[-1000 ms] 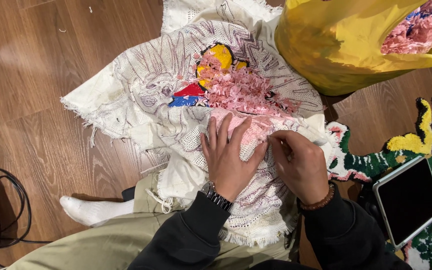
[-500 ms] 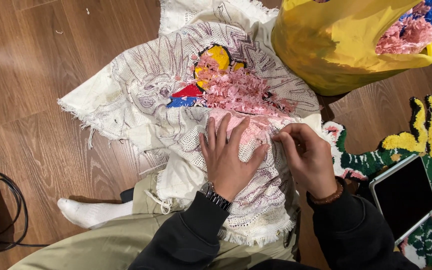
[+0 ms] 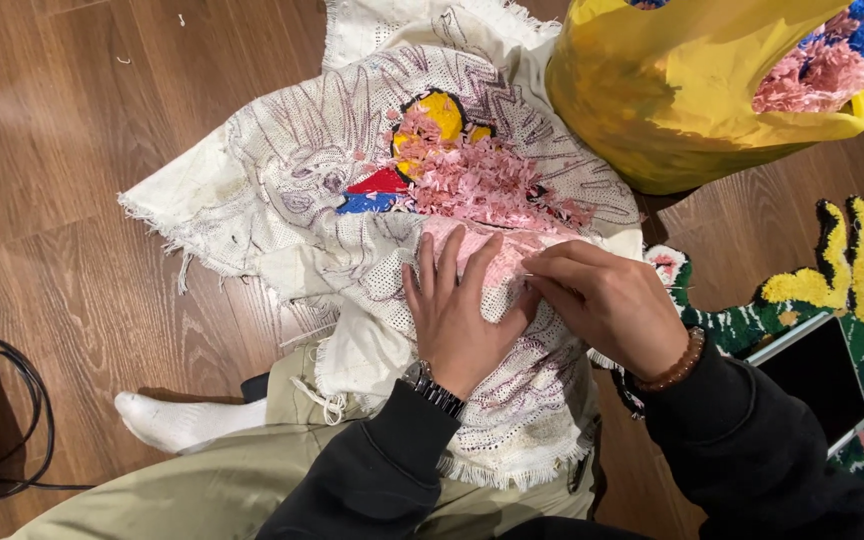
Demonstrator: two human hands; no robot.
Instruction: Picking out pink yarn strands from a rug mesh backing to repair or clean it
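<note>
I see my left hand (image 3: 462,310) lying flat, fingers spread wide, pressing down on the white mesh canvas (image 3: 282,180) draped over my lap and the floor, gripping nothing; my right hand (image 3: 607,300) sits just beside it with fingertips pinched together at the edge of the pink tufted patch (image 3: 482,180), though what they pinch is too small for me to tell. The canvas carries purple drawn lines, a yellow round area ringed in black, and small red and blue shapes next to the pink. Above and to the right sits a big yellow plastic bag (image 3: 672,110) with pink and blue yarn scraps showing at its mouth. At the right edge lies a green, yellow and black tufted rug (image 3: 852,290) with a dark tablet (image 3: 817,375) resting on it. Everything sits on a brown wood-plank floor (image 3: 62,200), with a black cable (image 3: 22,400) looping at the left and my white sock (image 3: 167,420) poking out
</note>
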